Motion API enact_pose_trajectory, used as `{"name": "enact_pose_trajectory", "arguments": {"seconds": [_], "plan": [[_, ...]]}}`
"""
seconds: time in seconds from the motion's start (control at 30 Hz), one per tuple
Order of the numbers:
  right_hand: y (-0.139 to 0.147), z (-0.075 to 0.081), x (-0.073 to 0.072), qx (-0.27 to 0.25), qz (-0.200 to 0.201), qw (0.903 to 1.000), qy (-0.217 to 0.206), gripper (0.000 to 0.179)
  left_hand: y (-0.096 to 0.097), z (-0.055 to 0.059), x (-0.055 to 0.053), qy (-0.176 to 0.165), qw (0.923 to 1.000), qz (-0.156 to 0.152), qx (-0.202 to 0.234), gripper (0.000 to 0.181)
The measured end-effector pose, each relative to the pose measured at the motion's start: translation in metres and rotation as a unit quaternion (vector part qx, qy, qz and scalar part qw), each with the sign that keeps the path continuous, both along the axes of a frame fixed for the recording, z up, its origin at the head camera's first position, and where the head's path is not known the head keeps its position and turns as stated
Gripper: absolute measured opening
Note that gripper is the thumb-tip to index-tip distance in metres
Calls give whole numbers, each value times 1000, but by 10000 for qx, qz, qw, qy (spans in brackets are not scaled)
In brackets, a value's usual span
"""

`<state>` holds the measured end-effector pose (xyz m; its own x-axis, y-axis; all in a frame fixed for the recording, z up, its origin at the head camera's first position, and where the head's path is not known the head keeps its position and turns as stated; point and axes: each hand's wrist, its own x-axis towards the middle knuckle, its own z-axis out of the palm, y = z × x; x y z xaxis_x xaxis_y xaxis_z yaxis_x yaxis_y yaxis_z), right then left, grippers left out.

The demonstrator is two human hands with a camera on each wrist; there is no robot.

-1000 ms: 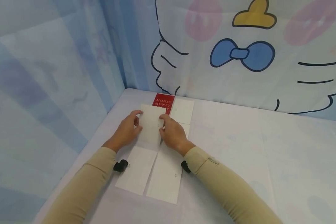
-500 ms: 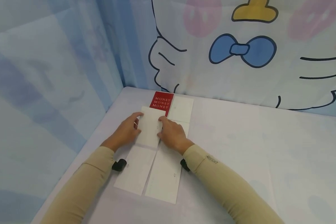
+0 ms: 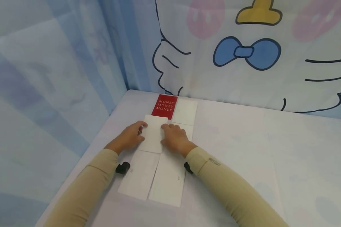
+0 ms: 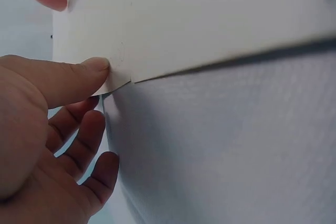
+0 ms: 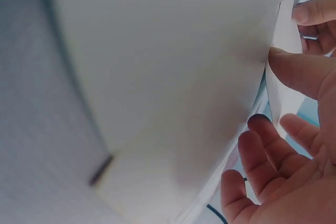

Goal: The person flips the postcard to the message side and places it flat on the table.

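Towards the table's point(image 3: 244, 164) far left corner, the left hand point(image 3: 131, 135) and right hand point(image 3: 174, 137) pinch opposite sides of a white card point(image 3: 152, 134). Just beyond lies a red card point(image 3: 164, 106), beside a pale card point(image 3: 184, 111); nearer lies a front card point(image 3: 139, 174). The right hand partly covers white paper point(image 3: 167, 181).

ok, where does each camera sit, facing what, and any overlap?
Head: on the head, facing forward and down; left hand, right hand and beige fabric sleeves show, white rectangular paper card between hands.
Left wrist: worn there, facing the left hand at the card; right hand, partly, top left.
Right wrist: likewise, facing the right hand; left hand, partly, upper right.
Both wrist views share the card and hands.
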<state>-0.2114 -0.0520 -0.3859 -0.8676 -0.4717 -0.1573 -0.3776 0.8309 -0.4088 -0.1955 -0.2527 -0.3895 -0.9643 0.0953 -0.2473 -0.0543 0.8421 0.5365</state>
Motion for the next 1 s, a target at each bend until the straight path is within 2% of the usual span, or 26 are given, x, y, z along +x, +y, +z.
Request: {"name": "enact_pose_trajectory", "arguments": {"seconds": [0.13, 0.33, 0.43, 0.67, 1.0], "plan": [[0, -2, 0, 79, 34, 9999, 64, 60, -1, -2, -1, -43, 10000, 32, -40, 56], [0, -1, 0, 204, 34, 9995, 219, 61, -1, -4, -1, 126, 9998, 12, -138, 59], [1, -1, 0, 243, 93, 9991, 321, 60, -1, -4, -1, 100, 9998, 49, -182, 59], [2, -2, -1, 281, 338, 9989, 163, 55, -2, -4, -1, -133, 9998, 104, -130, 56], [5, -4, -1, 326, 271, 9990, 103, 56, 0, -3, -2, -184, 9997, 64, -171, 59]]}}
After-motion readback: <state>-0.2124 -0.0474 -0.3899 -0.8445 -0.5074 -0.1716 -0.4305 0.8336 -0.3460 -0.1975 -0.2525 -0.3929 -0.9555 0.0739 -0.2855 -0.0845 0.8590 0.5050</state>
